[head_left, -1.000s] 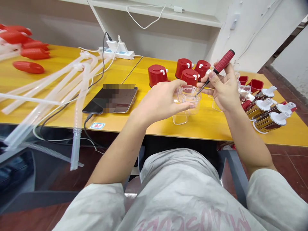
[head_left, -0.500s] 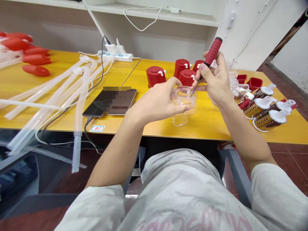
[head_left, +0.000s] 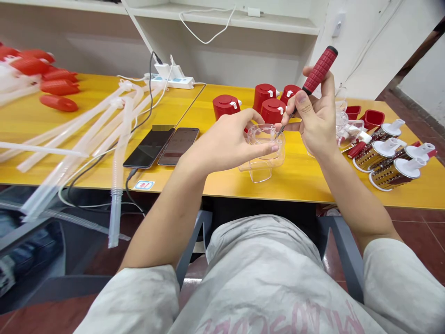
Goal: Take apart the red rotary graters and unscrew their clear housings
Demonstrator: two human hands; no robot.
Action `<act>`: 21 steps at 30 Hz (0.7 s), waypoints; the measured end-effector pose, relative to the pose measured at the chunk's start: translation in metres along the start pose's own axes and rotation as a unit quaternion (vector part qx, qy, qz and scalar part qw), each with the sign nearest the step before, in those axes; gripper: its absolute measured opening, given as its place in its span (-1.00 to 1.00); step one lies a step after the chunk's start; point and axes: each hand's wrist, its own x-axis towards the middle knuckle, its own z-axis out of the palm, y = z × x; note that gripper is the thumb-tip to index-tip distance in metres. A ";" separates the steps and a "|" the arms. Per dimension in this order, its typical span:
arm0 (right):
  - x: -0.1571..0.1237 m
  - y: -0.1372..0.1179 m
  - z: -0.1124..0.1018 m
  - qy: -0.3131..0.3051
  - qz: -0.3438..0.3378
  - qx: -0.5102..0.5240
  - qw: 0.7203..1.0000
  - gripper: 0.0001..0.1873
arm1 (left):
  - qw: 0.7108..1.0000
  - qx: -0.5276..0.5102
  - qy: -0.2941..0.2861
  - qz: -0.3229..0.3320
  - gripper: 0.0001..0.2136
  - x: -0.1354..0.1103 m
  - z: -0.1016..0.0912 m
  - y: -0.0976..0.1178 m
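Right fingers point(head_left: 304, 104) around screwdriver point(head_left: 320, 69), left fingers point(head_left: 261, 150) around clear housing point(head_left: 272, 160), red pots point(head_left: 272, 111) just behind.

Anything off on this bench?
Mildly: clear tubes at left lie crisscrossed, some overhanging the front edge of the table, where they might get knocked off. Grips look normal: left hand on the clear plastic part, right hand on the red-handled screwdriver.

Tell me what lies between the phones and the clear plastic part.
In the head view, the left hand comes between the phones and the clear plastic part, which it holds; a strip of yellow table shows beside the phones.
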 end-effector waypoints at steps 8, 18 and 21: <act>-0.012 -0.008 0.008 0.044 0.035 0.028 0.998 -0.09 | 1.000 0.021 -0.003 0.012 -0.35 0.009 -0.004 -0.005; -0.021 0.001 0.015 0.068 -0.024 0.007 0.997 -0.20 | 0.997 0.061 -0.050 -0.001 -0.39 0.018 -0.014 0.000; -0.021 -0.002 0.015 0.076 -0.034 0.014 0.996 -0.20 | 0.996 0.069 -0.060 0.005 -0.39 0.019 -0.015 0.000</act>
